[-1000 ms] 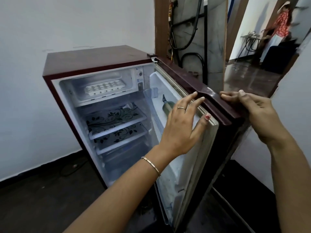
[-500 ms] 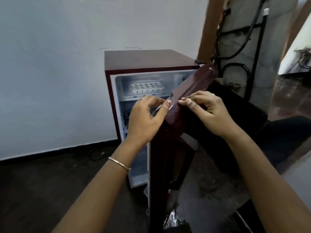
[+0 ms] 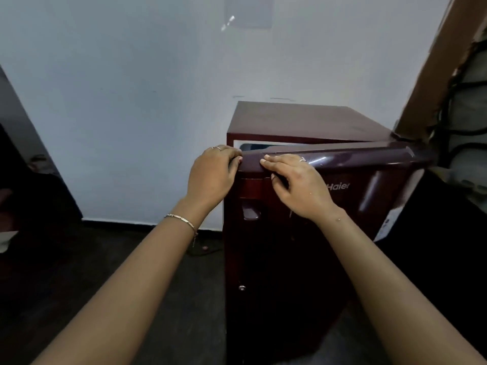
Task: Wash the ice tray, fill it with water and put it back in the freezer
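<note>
Fingers (image 3: 229, 154) of the left hand (image 3: 210, 175) curled over the top left corner of a fridge door (image 3: 303, 259), gripping its edge. Thin ring (image 3: 216, 147) on one of those fingers. Fingers (image 3: 282, 161) of the right hand (image 3: 297, 185) stretched almost straight and laid flat along the door's rounded top edge, pointing left. Their tips just beside the left hand but apart from it, thumb tucked below against the door's front. Pressing rather than gripping. Ring (image 3: 302, 159) on this hand too. Slim bracelet (image 3: 181, 219) on the left wrist. Both bare forearms reaching in from the bottom edge of the view.

Door glossy dark maroon, almost shut, hinged on the right. Narrow wedge of pale interior (image 3: 263, 146) showing between the door's top and the fridge (image 3: 303, 119) body, widest at the left corner. Ice tray not in sight, so cannot tell where it lies. Brand lettering (image 3: 338, 186) on the door's upper front, just right of the right hand. Recessed handle (image 3: 250, 212) near the door's left edge, below the left hand. Small keyhole (image 3: 242, 287) lower on the same edge. White label (image 3: 390, 225) towards the door's right edge.

Fridge standing on a dark floor (image 3: 131, 272) against a pale bluish wall (image 3: 118, 101). Brown wooden frame (image 3: 434, 61) and black cables (image 3: 463, 101) at the upper right, beyond the fridge's right corner.
</note>
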